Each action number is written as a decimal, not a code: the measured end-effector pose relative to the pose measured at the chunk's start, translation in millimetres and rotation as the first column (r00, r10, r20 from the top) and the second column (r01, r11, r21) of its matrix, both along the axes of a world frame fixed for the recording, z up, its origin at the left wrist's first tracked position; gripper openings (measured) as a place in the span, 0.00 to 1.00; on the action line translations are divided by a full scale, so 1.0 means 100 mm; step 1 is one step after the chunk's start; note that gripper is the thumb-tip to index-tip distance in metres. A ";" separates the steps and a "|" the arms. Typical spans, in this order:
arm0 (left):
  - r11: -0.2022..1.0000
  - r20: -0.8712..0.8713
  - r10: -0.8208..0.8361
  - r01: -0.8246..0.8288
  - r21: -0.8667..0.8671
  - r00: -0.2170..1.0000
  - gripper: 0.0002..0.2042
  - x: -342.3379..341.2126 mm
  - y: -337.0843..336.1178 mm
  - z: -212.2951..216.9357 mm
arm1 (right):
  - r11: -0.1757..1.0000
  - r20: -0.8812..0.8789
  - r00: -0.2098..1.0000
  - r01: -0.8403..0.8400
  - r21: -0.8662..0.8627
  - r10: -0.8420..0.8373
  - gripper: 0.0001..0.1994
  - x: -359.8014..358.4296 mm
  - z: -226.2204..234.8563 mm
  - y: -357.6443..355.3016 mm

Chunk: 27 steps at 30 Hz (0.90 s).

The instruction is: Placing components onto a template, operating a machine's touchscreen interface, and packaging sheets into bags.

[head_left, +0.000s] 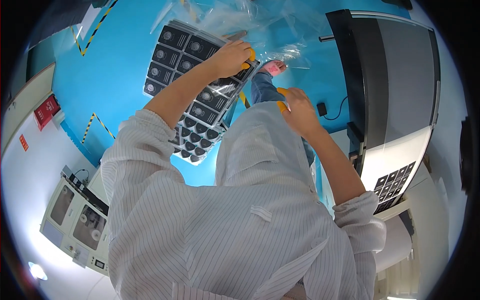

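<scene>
A stack of sheets printed with black rectangular labels (167,56) lies low over the blue floor, ahead and to the left. My left hand (231,60), wearing yellow finger cots, is closed with its fingers curled at the stack's right edge. Part of the stack is hidden behind my left forearm. Closer to me lies a sheet of round-ended black labels (197,137). My right hand (298,111) also wears yellow finger cots. It rests by my right knee, fingers apart, with nothing visible in it.
Crumpled clear plastic film (285,22) spreads ahead on the floor. At right stands a large black-and-grey machine (400,75) with a lit white panel bearing dark labels. A black adapter (321,108) with a cable lies near it. A cream machine (82,220) stands at left.
</scene>
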<state>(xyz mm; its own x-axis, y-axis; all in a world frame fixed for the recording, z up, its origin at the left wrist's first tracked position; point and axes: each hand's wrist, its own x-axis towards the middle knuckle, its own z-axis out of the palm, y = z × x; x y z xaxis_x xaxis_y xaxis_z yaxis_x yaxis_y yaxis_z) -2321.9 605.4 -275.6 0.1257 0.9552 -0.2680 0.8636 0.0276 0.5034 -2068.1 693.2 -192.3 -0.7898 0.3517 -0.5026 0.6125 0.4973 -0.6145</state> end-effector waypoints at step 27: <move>0.937 -0.039 -0.174 0.178 0.301 0.984 0.23 -0.43 -0.23 0.59 | 0.369 0.058 0.714 0.428 -0.825 -0.698 0.09 -1.07 -0.54 -0.20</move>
